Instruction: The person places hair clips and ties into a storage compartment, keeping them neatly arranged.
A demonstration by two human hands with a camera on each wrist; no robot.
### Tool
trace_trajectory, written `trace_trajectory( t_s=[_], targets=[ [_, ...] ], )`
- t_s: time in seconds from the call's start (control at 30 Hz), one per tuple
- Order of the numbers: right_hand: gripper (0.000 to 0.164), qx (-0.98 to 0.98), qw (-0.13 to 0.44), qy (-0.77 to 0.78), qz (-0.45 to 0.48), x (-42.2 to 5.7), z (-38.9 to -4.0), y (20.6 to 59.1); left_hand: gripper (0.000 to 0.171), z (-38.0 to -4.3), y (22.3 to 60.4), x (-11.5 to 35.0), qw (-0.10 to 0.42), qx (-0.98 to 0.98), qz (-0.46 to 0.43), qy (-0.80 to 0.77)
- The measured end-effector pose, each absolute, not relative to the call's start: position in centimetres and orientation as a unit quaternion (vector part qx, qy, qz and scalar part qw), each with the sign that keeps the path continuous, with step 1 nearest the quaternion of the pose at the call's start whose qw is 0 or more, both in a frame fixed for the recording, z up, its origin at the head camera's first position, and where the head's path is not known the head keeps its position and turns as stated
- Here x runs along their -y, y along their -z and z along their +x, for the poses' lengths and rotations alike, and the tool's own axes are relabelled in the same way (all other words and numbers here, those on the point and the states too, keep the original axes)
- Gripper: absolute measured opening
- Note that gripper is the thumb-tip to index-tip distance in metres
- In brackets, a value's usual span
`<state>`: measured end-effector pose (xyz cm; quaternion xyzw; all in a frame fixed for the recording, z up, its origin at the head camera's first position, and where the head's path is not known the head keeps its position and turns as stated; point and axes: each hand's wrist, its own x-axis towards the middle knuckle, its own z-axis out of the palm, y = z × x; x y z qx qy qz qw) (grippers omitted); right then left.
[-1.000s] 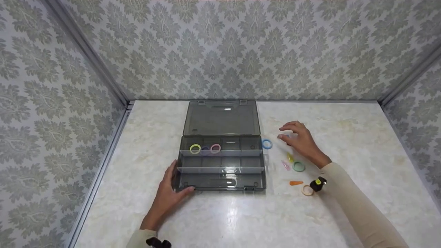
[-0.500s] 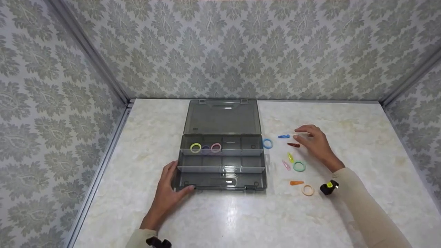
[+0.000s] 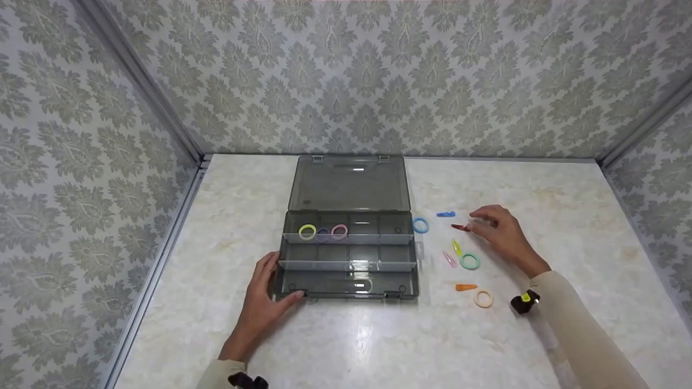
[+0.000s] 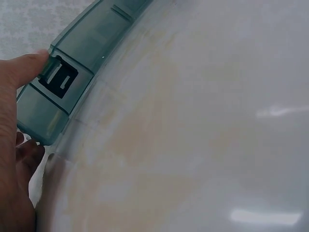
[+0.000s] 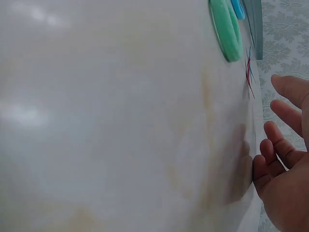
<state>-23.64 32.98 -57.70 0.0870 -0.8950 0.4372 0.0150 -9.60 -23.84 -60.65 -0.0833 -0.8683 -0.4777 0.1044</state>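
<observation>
A grey see-through compartment box [image 3: 348, 266] lies on the table, its lid folded back. My left hand [image 3: 259, 310] grips its near left corner, thumb on the front edge; the left wrist view shows the thumb [image 4: 30, 67] beside the dark latch and fingers at the corner. A yellow, a purple and a pink hair tie [image 3: 339, 232] lie in the box's back row. My right hand [image 3: 503, 232] is at the right end of a dark red hair clip [image 3: 460, 227]. In the right wrist view its fingers are apart, with nothing between them. Contact with the clip cannot be told.
Right of the box lie a blue hair tie [image 3: 420, 225], a blue clip [image 3: 446, 214], a yellow clip [image 3: 457, 247], a pink clip [image 3: 449, 259], a green hair tie [image 3: 470, 261], an orange clip [image 3: 466, 287] and a peach hair tie [image 3: 483, 298]. Patterned walls [image 3: 367, 81] enclose the table.
My right hand has moved right and nearer, away from the blue hair tie and down toward the dark red clip, uncovering the blue clip. My left hand stays on the box.
</observation>
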Motion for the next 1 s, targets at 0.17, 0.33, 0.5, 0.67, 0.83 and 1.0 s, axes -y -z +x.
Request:
trace_trajectory(
  t_s=[0.17, 0.33, 0.5, 0.67, 0.83, 1.0],
  targets=[
    [0.029, 0.897, 0.018, -0.431, 0.093, -33.3, -23.2, 58.2, 0.106, -9.6, 60.7, 23.8, 0.09, 0.867, -0.081, 0.483],
    [0.024, 0.892, 0.022, -0.441, 0.093, -33.4, -23.0, 58.6, 0.107, -9.8, 60.8, 24.0, 0.084, 0.86, -0.084, 0.497],
    [0.023, 0.894, 0.038, -0.438, 0.092, -33.4, -23.1, 59.3, 0.11, -9.8, 60.7, 24.0, 0.076, 0.861, -0.078, 0.496],
    [0.022, 0.899, 0.057, -0.422, 0.103, -33.3, -23.2, 59.9, 0.11, -9.6, 60.5, 24.1, 0.066, 0.87, -0.063, 0.484],
    [0.019, 0.898, 0.06, -0.424, 0.105, -33.2, -23.3, 60.2, 0.108, -9.5, 60.6, 24.2, 0.07, 0.867, -0.058, 0.49],
    [0.017, 0.897, 0.069, -0.424, 0.107, -33.1, -23.3, 60.2, 0.104, -9.7, 60.8, 24.1, 0.072, 0.853, -0.057, 0.514]
  ],
)
